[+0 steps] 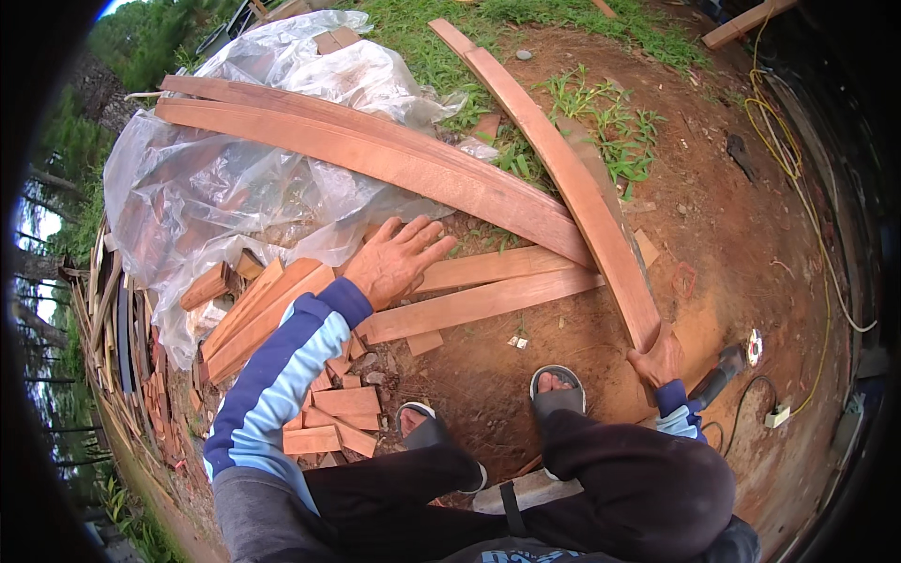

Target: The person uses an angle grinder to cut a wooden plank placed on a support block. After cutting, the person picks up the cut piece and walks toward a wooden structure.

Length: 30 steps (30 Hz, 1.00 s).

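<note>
Planks of reddish wood (469, 305) lie on the dirt ground (732, 244) under your left hand (399, 258), fingers spread flat on them, while your right hand (657, 361) grips the near end of the long plank (563, 178) running away up-left.

Soft overcast daylight, faint shadows, sharp centre, strong fisheye bending, black corners.
</note>
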Motion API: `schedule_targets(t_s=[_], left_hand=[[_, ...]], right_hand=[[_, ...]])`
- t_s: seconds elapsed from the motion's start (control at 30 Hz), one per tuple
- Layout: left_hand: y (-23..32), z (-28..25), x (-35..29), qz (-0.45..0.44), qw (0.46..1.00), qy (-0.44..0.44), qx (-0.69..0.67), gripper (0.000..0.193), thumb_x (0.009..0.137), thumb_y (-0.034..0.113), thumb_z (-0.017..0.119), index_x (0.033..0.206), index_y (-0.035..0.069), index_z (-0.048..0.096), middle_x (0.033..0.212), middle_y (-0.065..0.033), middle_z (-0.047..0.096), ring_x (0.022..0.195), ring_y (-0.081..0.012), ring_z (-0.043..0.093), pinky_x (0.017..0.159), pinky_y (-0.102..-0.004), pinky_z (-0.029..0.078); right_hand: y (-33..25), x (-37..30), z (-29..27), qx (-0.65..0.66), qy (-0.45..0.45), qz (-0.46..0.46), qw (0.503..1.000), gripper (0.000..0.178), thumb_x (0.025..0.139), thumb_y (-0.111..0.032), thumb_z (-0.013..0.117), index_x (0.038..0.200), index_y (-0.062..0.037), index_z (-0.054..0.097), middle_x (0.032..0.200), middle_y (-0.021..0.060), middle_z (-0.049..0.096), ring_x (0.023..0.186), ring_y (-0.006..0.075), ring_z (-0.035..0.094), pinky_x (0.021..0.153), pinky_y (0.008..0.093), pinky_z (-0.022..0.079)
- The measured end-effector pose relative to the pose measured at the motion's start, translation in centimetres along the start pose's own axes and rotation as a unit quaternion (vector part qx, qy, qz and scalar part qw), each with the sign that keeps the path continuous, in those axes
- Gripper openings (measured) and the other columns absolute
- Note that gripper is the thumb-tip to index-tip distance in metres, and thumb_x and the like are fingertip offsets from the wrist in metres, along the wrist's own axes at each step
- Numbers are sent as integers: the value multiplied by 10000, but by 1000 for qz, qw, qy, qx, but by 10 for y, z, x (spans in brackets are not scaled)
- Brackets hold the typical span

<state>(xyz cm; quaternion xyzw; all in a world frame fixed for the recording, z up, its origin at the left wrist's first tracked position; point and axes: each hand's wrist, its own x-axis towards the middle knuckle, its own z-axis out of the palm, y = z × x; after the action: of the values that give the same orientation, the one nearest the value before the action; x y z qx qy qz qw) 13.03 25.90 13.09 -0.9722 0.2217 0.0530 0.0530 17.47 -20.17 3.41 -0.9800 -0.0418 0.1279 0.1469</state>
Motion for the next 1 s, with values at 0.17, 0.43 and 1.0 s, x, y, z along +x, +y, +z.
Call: schedule_targets(t_s=[0.17, 0.43, 1.0], left_hand=[[34, 37, -104, -125, 980, -14, -153, 658, 745, 79, 609, 1366, 78, 388, 1336, -152, 466, 1260, -356, 422, 1016, -475, 371], [59, 65, -116, -115, 966, 20, -231, 614, 706, 77, 617, 1297, 48, 452, 1273, -177, 507, 1210, -356, 466, 1026, -462, 372], [67, 94, -141, -183, 929, -37, -320, 591, 741, 116, 646, 1294, 40, 452, 1220, -216, 532, 1188, -390, 466, 999, -460, 392]], right_hand=[[-22, 44, -1, -9, 16, -37, 999, 645, 590, -292, 711, 1066, 81, 488, 776, 277, 621, 736, 431, 627, 666, 469, 502], [-119, 190, -13, -17, 14, -116, 993, 710, 589, -337, 715, 1086, 132, 523, 884, 342, 624, 838, 422, 648, 721, 459, 511], [-96, 163, 42, -163, 74, -262, 948, 713, 787, -343, 676, 1374, -86, 364, 1416, 223, 305, 1290, 420, 330, 963, 555, 397]])
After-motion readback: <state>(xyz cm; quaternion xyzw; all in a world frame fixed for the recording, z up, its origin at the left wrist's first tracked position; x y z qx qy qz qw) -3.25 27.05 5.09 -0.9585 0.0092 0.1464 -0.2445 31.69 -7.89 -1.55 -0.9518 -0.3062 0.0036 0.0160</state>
